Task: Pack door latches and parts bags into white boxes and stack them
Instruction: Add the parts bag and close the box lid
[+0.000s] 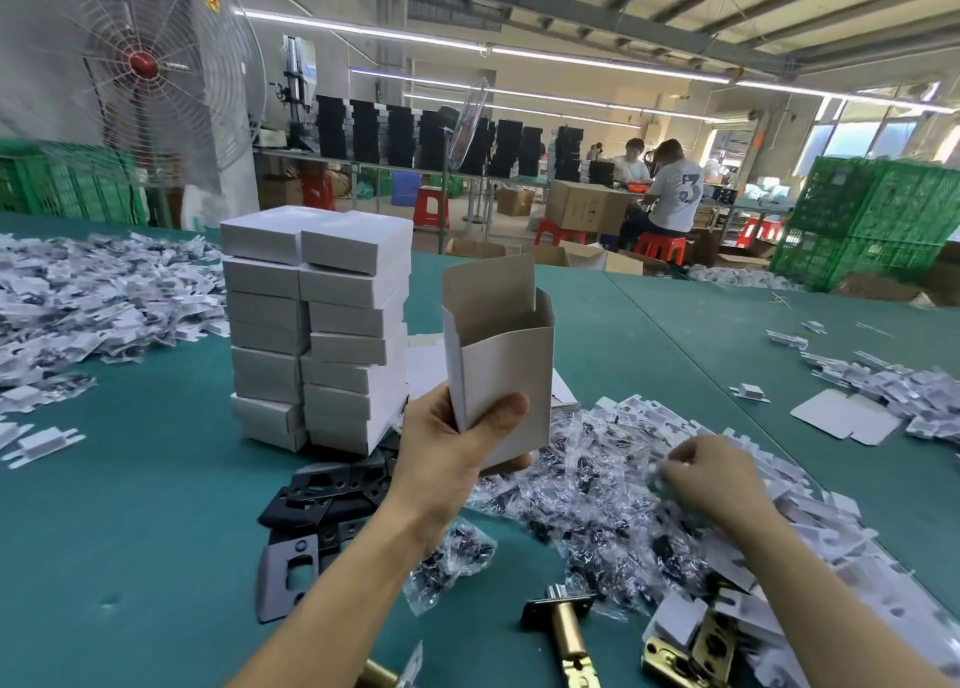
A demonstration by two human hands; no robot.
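My left hand grips an open white box upright above the green table, its top flap standing up and the inside empty as far as I see. My right hand reaches into a heap of clear parts bags, fingers curled on the bags. Two columns of closed white boxes stand stacked just left of the held box. Brass door latches lie at the near edge, and black strike plates lie under my left wrist.
White cardboard inserts are piled at the far left and along the right. A flat box blank lies at right. A big fan stands behind; people work at benches beyond green crates.
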